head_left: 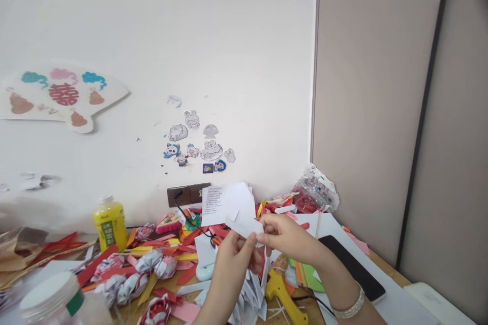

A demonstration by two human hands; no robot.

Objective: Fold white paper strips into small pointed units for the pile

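Note:
A small piece of white paper (242, 225) is held up over the cluttered table between my two hands. My left hand (237, 255) pinches its lower edge with the thumb on top. Closed on the right end of the same paper is my right hand (285, 233), its fingertips meeting my left thumb. Below the hands lies a pile of folded white paper strips (249, 297). A yellow glue gun (284, 298) rests just right of that pile. Behind the held piece, a sheet with handwriting (224, 198) leans near the wall.
Red, orange and pink paper scraps (186, 274) cover much of the table, with crumpled paper twists (125, 284) at left. A yellow bottle (110, 224) and a lidded jar (51, 297) stand on the left. On the right, a black phone (353, 268) lies on a white board.

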